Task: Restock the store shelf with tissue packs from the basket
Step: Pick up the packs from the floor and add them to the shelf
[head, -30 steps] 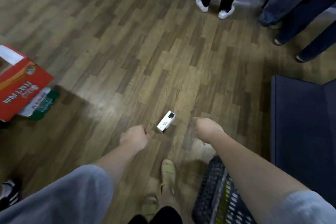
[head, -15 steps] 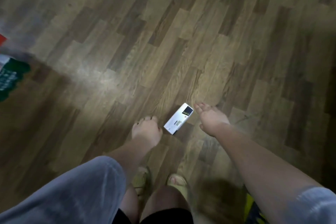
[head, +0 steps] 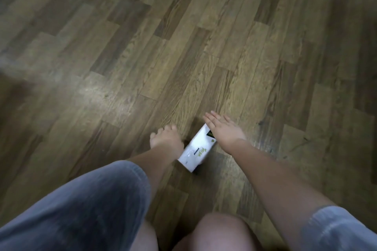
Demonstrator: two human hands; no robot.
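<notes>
A white tissue pack (head: 196, 150) with green print lies on the wooden floor, long side running from lower left to upper right. My right hand (head: 223, 128) hovers flat over its far end with fingers stretched out, covering that corner. My left hand (head: 166, 137) hangs just left of the pack with fingers curled down, holding nothing. Neither the basket nor the shelf is in view.
Brown wood-plank flooring (head: 183, 36) fills the view. My bare knees (head: 220, 232) and grey sleeves (head: 81, 210) take up the bottom edge.
I have bent lower, so the pack and hands look larger. My right hand has moved from beside the pack to over its far end. The red carton at left has left the view.
</notes>
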